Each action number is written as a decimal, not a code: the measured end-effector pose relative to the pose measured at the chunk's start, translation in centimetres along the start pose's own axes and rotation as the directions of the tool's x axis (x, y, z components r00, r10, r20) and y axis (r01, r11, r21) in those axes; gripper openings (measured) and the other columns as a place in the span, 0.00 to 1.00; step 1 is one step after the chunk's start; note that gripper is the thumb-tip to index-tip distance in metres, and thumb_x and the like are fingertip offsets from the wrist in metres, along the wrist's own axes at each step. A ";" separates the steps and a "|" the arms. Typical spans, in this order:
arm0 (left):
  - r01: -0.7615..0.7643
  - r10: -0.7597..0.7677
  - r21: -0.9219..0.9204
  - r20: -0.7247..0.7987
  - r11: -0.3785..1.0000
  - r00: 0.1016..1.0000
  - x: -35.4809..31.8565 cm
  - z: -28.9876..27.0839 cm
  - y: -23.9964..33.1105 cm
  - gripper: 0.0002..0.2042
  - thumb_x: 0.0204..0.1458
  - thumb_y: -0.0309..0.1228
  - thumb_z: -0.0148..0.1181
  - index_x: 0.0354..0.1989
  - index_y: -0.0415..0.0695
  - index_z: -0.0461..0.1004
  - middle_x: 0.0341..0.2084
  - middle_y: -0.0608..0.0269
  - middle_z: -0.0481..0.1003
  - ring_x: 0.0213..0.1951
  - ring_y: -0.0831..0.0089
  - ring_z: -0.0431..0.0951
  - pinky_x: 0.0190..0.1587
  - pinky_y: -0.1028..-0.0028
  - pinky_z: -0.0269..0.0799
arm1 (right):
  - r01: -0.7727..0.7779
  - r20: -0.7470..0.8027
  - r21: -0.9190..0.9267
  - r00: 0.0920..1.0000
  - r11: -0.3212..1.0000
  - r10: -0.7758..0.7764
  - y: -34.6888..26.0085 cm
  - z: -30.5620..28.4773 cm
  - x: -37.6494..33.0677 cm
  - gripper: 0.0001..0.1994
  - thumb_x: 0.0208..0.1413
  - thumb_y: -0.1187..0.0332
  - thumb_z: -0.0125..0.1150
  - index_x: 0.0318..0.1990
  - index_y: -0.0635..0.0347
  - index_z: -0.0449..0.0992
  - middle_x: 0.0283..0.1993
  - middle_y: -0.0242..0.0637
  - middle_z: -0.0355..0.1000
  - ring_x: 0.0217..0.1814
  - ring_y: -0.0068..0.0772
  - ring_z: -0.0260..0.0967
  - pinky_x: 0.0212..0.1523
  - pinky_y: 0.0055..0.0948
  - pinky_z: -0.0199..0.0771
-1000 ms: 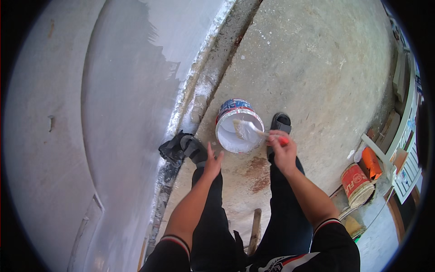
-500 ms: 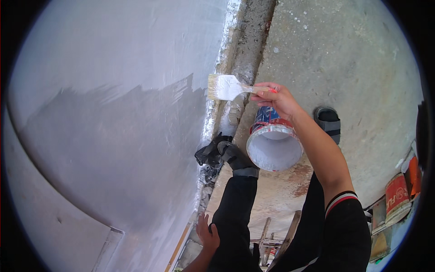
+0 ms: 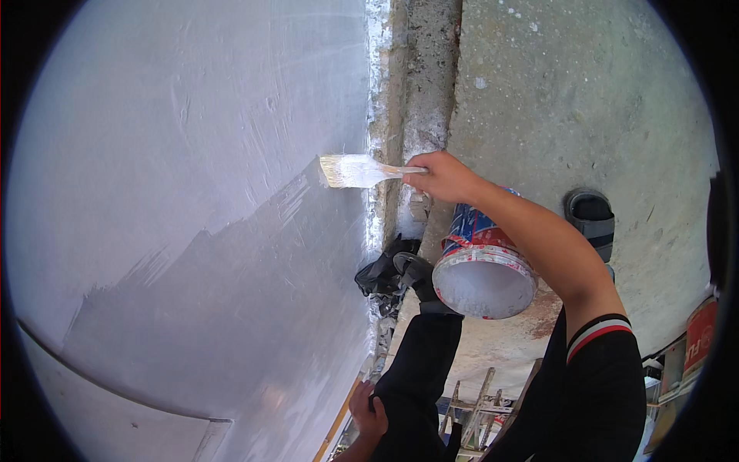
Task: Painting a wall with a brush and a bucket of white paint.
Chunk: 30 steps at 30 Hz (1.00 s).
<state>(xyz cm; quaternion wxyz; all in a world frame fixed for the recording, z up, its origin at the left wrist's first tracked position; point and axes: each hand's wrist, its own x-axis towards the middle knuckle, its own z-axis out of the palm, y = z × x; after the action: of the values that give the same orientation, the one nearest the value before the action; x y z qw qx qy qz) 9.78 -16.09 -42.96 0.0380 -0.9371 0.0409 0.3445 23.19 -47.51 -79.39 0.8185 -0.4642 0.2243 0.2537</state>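
My right hand (image 3: 445, 177) is closed round the handle of a wide, paint-coated paintbrush (image 3: 356, 170). Its pale bristles point left and meet the grey wall (image 3: 231, 308) close to its bottom edge. They lie where a lighter area borders a darker grey one along a jagged line. Below my right forearm stands a paint bucket (image 3: 486, 279), blue and red outside, with whitish paint coating the inside. My left hand (image 3: 369, 410) holds nothing; its fingers rest against my black-trousered leg (image 3: 419, 358), beside the wall.
A rough, paint-spattered ledge (image 3: 389, 92) runs along the wall's foot beside the concrete floor (image 3: 554, 100). A crumpled black plastic bag (image 3: 381, 269) lies by one sandalled foot; my other sandal (image 3: 591, 215) is to the right. A wooden ladder (image 3: 481, 408) and a red bucket (image 3: 699, 335) are behind.
My right hand has moved left and slightly down, bringing the brush from over the ledge onto the wall. My view has shifted, and my left-hand fingers now lie closer to the leg.
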 end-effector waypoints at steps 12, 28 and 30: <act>0.012 -0.013 0.037 0.017 0.999 1.000 -0.2 0.3 1.1 0.14 0.46 0.24 0.51 0.43 0.39 0.72 0.47 0.49 0.70 0.54 0.53 0.67 0.57 0.62 0.57 | -0.011 -0.229 -0.432 0.968 0.902 -0.098 1.5 0.8 0.7 0.16 0.55 0.55 0.51 0.35 0.59 0.76 0.30 0.51 0.73 0.35 0.55 0.70 0.38 0.45 0.69; 0.049 -0.055 0.077 0.071 0.996 0.996 -0.5 1.0 -0.1 0.15 0.45 0.24 0.51 0.44 0.40 0.71 0.48 0.50 0.70 0.55 0.54 0.66 0.58 0.62 0.55 | 0.263 -0.056 -0.416 0.948 0.871 -0.313 0.3 3.9 -0.9 0.15 0.56 0.59 0.50 0.28 0.62 0.73 0.24 0.53 0.69 0.30 0.57 0.69 0.33 0.47 0.67; 0.054 -0.060 0.077 0.083 0.996 0.995 -0.6 1.2 -0.7 0.16 0.44 0.24 0.51 0.44 0.40 0.71 0.49 0.50 0.70 0.55 0.54 0.66 0.58 0.62 0.55 | 0.187 -0.065 -0.443 0.969 0.877 -0.240 0.9 3.4 -1.5 0.14 0.56 0.60 0.50 0.29 0.62 0.73 0.24 0.53 0.70 0.30 0.57 0.69 0.33 0.48 0.68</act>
<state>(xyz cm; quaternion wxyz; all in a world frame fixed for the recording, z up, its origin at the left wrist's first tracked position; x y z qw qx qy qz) 8.64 -15.29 -43.47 0.0843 -0.9204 0.0253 0.3810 21.87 -44.47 -77.51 0.7030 -0.6704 0.1574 0.1775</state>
